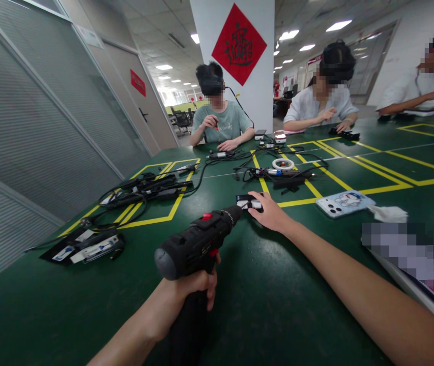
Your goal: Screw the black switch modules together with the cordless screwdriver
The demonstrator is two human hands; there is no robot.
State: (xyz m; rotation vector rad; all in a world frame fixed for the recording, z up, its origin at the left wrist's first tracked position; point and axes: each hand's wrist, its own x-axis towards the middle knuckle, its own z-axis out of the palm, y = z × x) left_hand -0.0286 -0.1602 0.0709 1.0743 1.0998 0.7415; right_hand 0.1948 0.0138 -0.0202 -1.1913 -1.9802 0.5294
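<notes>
Drill gripped in my left hand, its long axis pointing forward and rightward from that grip toward the small black-and-white piece, which my right hand grasps on the table.

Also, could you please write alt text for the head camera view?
A left hand grips a black power drill pointed at a small black-and-white part, which the right hand holds on a green table. Cables and a phone lie around, and three other people sit beyond.
</notes>
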